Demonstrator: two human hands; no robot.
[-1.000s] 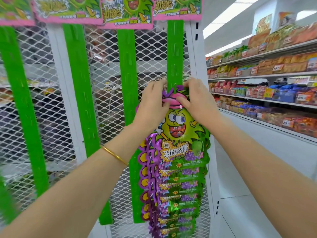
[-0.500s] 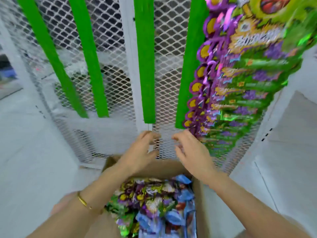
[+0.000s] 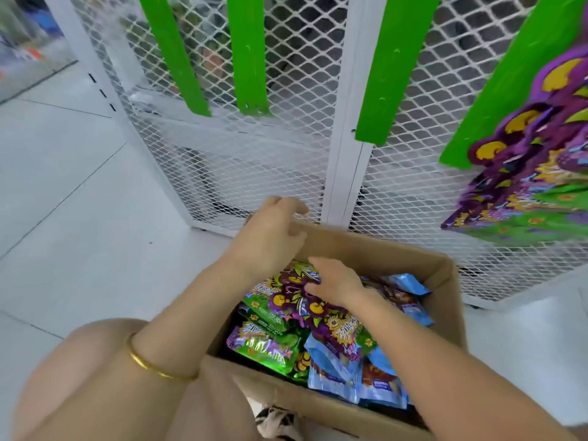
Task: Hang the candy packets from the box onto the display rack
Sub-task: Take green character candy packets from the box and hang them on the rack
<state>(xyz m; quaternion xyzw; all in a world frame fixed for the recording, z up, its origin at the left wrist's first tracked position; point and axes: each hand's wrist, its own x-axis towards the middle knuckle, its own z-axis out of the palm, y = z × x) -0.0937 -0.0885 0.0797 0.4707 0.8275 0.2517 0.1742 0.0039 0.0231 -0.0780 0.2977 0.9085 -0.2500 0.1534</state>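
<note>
Down in the box (image 3: 286, 393) at my knees, the blue packets (image 3: 337, 361) are heaped at the near right, three or four as far as I can count; the purple-and-green candy packets (image 3: 264, 348) are piled left and centre, too overlapped to number; the top one (image 3: 321, 316) lies flat, long axis running near-right to far-left, header end at the far left. My right hand (image 3: 337, 281) is the nearer one, fingers laid on that header; whether they've pinched it I can't tell. My left hand (image 3: 270, 237) hovers over the far-left rim, loosely curled, holding nothing. Beyond stands the display rack (image 3: 346, 122); four green strips (image 3: 248, 52) hang on it, and only the far-right one carries hung packets (image 3: 541, 173); so the lift goes up and away.
</note>
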